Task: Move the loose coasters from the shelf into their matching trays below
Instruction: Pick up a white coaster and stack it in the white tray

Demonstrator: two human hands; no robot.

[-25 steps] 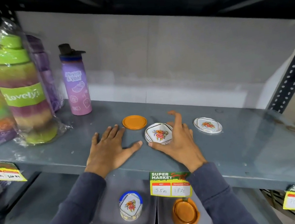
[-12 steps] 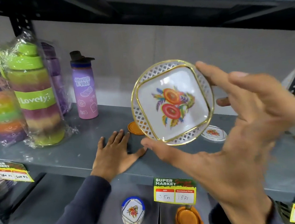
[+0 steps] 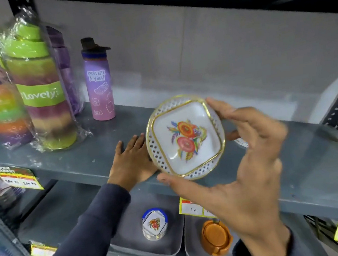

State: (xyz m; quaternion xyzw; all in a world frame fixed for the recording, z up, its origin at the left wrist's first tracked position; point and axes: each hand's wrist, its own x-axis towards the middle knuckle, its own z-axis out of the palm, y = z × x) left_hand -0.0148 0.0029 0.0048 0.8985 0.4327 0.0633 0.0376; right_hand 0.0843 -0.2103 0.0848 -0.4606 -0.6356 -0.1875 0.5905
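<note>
Nearest the camera, the right hand (image 3: 242,174) is raised in front of the shelf (image 3: 78,160), spread wide around a white floral coaster (image 3: 185,137) with a gold-edged lattice rim: the thumb presses its lower edge and the fingertips (image 3: 214,103) catch its upper right edge, so the coaster's printed face is turned toward the camera and clear of the shelf surface. Below the hands, on the lower level, a grey left tray (image 3: 130,239) holds a stack of matching floral coasters (image 3: 155,224), and the grey right tray (image 3: 194,250) beside it holds an orange coaster stack (image 3: 215,239); a price tag (image 3: 191,207) on the shelf edge is partly hidden by the right hand. Just behind the lifted coaster, the left hand (image 3: 131,164) lies flat and open on the shelf, palm down, fingers spread, gripping nothing. A sliver of another coaster (image 3: 241,142) shows on the shelf past the right hand's fingers. Farther back on the left stand a purple water bottle (image 3: 98,83) and wrapped, multicoloured bottles (image 3: 40,94).
</note>
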